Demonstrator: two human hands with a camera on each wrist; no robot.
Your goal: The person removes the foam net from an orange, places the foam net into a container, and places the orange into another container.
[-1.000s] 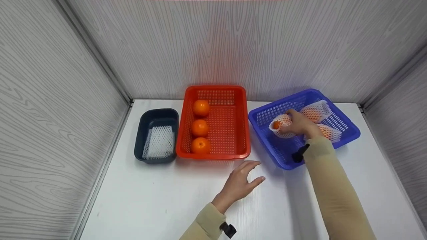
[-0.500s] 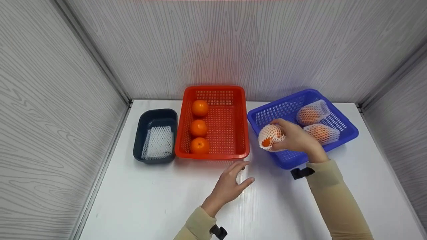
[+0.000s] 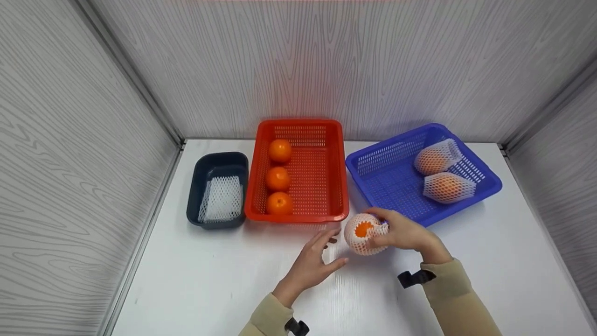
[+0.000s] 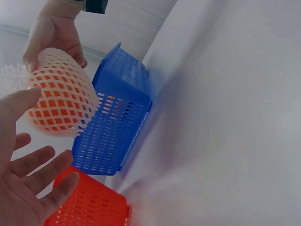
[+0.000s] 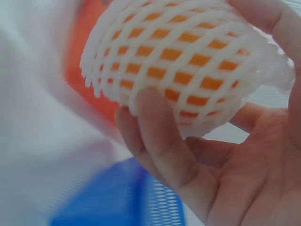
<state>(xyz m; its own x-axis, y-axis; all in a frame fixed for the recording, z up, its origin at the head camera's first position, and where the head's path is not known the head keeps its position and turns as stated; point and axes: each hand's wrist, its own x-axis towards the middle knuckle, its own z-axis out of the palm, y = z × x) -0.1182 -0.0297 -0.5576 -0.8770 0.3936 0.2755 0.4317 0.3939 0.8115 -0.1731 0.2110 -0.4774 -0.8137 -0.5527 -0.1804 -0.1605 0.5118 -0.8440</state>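
My right hand (image 3: pixel 406 233) grips an orange (image 3: pixel 364 229) wrapped in a white foam net sleeve (image 5: pixel 164 61). It holds the fruit above the table, in front of the gap between the red and blue baskets. Through the sleeve's open end, bare orange skin shows toward my left hand (image 3: pixel 308 263). That left hand is empty, with thumb and fingers spread apart close to the wrapped orange. In the blue basket (image 3: pixel 387 186) lie two more net-wrapped oranges, one behind (image 3: pixel 431 161) and one in front (image 3: pixel 445 188).
Three bare oranges (image 3: pixel 278 179) line the left side of the red basket (image 3: pixel 343 186). Left of it, a dark bin (image 3: pixel 198 186) contains white foam net sleeves (image 3: pixel 224 198). Grained panels (image 3: pixel 298 60) enclose the white table (image 3: pixel 186 280) at the back and sides.
My right hand has lifted the wrapped orange out of the blue basket and brought it left and nearer to me. My left hand has shifted slightly left and toward me, staying spread.
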